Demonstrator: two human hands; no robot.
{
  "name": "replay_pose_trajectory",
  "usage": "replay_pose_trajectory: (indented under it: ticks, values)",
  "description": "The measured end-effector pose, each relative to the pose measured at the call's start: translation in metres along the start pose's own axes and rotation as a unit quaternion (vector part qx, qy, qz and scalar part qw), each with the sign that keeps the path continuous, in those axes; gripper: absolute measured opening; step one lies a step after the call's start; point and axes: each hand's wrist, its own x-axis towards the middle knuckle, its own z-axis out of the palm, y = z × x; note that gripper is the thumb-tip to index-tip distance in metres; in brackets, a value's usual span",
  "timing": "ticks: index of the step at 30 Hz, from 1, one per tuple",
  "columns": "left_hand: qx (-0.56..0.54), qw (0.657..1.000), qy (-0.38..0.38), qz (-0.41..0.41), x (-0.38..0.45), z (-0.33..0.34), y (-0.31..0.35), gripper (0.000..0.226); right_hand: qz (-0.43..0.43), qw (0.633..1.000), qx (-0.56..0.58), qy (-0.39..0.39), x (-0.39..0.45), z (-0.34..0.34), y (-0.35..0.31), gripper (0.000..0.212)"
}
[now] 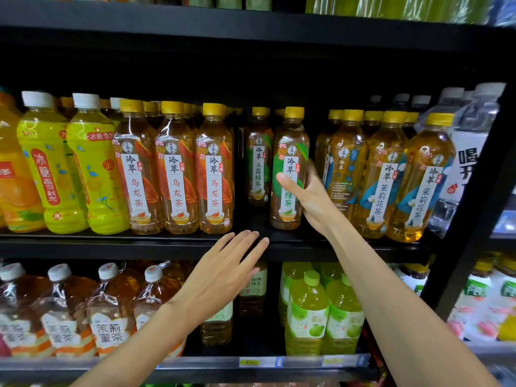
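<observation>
My right hand grips the green tea bottle on the shelf. My left hand hovers flat and empty below it. I judge I'm mid-placement; next, slide it forward, upright.

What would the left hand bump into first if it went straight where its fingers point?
Likely the black shelf edge, right by the fingertips of the left hand. If it clears that, the bottom of the green-label tea bottle the right hand grips comes next. Depth is unclear.
</observation>
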Motion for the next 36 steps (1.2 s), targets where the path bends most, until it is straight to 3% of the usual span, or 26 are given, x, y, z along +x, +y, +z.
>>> replay_pose_trajectory:
  ticks: [5, 11, 14, 21, 25, 28, 31, 36]
  values:
    - [0.005, 1.000, 0.012, -0.002, 0.001, 0.000, 0.000, 0.049, -0.009, 0.990, -0.095, 0.108, -0.012, 0.010, 0.002, 0.095]
    - [0.007, 1.000, 0.022, 0.001, 0.006, 0.003, 0.001, 0.048, -0.102, 0.899, -0.342, 0.252, -0.033, 0.035, 0.012, 0.083]
    - [0.007, 1.000, 0.020, 0.004, 0.007, 0.003, 0.000, 0.048, -0.088, 0.883, -0.389, 0.249, -0.030, 0.033, 0.009, 0.081]
    - [0.012, 1.000, 0.000, -0.001, 0.007, 0.001, -0.001, 0.050, -0.016, 0.899, -0.381, 0.215, -0.006, 0.026, 0.002, 0.068]
    - [0.010, 1.000, 0.009, -0.003, 0.010, -0.001, 0.001, 0.049, -0.006, 0.902, -0.378, 0.206, 0.005, 0.025, 0.004, 0.074]
    - [0.003, 1.000, -0.001, -0.010, 0.011, -0.004, 0.002, 0.050, -0.012, 0.880, -0.417, 0.229, -0.003, 0.026, 0.007, 0.079]
    - [-0.001, 1.000, -0.009, -0.013, 0.011, -0.005, 0.002, 0.053, -0.042, 0.844, -0.475, 0.244, -0.015, 0.028, 0.013, 0.069]
    - [-0.002, 1.000, -0.009, -0.016, 0.012, -0.006, 0.003, 0.052, -0.029, 0.826, -0.512, 0.235, -0.007, 0.031, 0.013, 0.067]
